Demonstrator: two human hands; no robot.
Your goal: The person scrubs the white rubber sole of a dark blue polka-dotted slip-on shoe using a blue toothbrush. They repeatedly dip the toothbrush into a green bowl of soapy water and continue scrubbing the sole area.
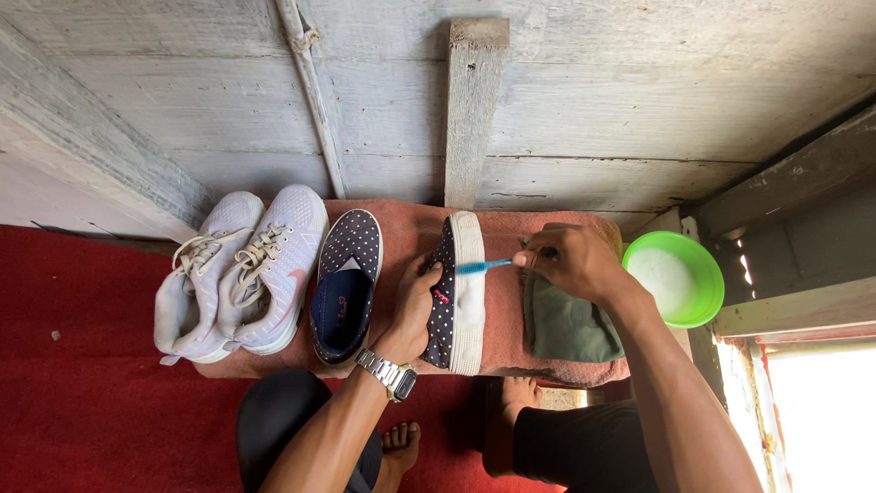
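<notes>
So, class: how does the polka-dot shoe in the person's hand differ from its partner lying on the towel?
The held shoe is tipped on its side, white sole showing; the other polka-dot shoe lies flat, opening up. The left hand grips the held one while a blue toothbrush in the right hand touches it; the other lies untouched. Both are navy with white dots.

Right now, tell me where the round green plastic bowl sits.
In the head view the round green plastic bowl sits at the far right, beside the folded dark green cloth and just past the right hand holding the blue toothbrush.
</notes>
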